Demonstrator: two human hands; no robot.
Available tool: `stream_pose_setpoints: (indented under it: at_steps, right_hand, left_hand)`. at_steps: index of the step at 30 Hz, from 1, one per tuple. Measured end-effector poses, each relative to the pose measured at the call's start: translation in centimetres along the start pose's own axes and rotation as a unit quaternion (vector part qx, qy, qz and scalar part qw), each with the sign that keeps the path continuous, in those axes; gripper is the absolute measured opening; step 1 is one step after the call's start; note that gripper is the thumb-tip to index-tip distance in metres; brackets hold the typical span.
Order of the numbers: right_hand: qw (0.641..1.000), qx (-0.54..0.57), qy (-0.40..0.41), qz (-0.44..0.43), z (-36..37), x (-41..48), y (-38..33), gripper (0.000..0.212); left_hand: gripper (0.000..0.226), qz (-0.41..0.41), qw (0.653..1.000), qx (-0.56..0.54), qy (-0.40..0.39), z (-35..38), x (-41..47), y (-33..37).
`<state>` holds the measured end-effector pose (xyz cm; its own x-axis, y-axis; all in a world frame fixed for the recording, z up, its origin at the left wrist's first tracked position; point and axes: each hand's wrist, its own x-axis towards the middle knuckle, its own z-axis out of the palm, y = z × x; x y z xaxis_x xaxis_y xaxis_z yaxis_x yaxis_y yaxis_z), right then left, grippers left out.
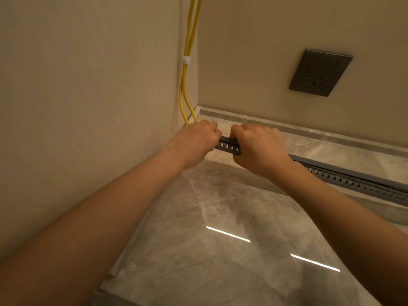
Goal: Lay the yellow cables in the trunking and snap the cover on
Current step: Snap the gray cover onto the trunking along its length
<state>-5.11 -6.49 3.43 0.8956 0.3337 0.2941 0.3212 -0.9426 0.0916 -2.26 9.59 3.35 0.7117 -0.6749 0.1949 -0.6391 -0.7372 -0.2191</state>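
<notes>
Two yellow cables (188, 40) run down the wall corner, bound by a white clip (186, 60), and disappear behind my left hand. A grey slotted trunking (353, 181) lies along the skirting ledge from the corner to the right edge. My left hand (196, 140) grips the trunking's corner end with curled fingers. My right hand (258, 149) grips the trunking just to the right of it. A short slotted stretch (228, 146) shows between the two hands. Whether a cover sits on it I cannot tell.
A dark wall socket (320, 72) sits on the right wall above the marble skirting ledge (320, 138). Glossy grey marble floor (220, 250) spreads below my arms. The beige left wall (88, 107) stands close beside my left arm.
</notes>
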Motion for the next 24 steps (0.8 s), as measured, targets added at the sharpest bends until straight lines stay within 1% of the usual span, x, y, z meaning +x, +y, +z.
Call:
stream_pose_setpoints:
  at_steps: [2,4,6,9,14,18,21,24]
  right_hand:
    - [1.0,-0.021,-0.002,-0.011,0.18,-0.31,-0.23,0.018]
    - [0.999,-0.04,-0.008,-0.012,0.32,-0.57,-0.31,0.021]
    - [0.999,-0.042,-0.012,0.0,0.35,-0.65,-0.32,0.016]
    - [0.999,-0.03,-0.016,0.014,0.32,-0.54,-0.36,0.008]
    - [0.999,-0.013,-0.028,0.016,0.14,-0.47,-0.34,0.008]
    - [0.999,-0.015,-0.039,0.007,0.01,-0.54,-0.31,0.008]
    - [0.999,-0.017,-0.039,0.006,0.11,-0.56,-0.17,0.008]
    - [1.0,-0.022,-0.016,0.005,0.23,-0.64,-0.14,0.006]
  left_hand:
    - [0.02,0.021,0.999,0.038,-0.003,-0.02,0.21,-0.08]
    - [0.019,0.03,0.998,0.052,-0.01,-0.06,0.3,-0.05]
    - [0.017,0.034,0.998,0.058,-0.014,-0.01,0.16,0.09]
    - [0.018,0.035,0.998,0.056,-0.015,0.15,-0.16,0.19]
    - [0.018,0.043,0.998,0.047,-0.02,-0.21,-0.28,0.21]
    - [0.017,0.065,0.995,0.076,-0.03,-0.42,-0.13,0.28]
    - [0.017,0.067,0.994,0.074,-0.037,-0.43,0.02,0.12]
    - [0.015,0.057,0.997,0.044,-0.005,-0.26,0.24,0.16]
